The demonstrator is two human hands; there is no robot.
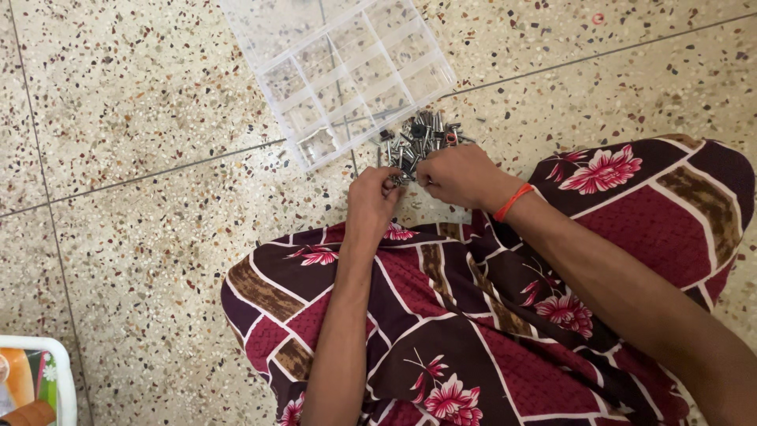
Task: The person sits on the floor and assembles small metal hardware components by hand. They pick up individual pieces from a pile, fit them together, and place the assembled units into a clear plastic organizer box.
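The speckled terrazzo floor (142, 102) is cream, flecked with brown, black and rust chips. The clear plastic compartment box (347, 71) is colourless. The pile of small metal parts (419, 138) is silver and dark grey. The maroon patterned garment (473, 315) carries white lines, brown bands and pink flowers. The thin wrist band (512, 201) is orange-red.

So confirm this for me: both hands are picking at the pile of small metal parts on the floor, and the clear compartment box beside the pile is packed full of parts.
One thing is wrong. The head view shows the clear compartment box looking empty, not packed. The rest holds: the left hand and right hand are at the pile of small metal parts on the floor beside it.
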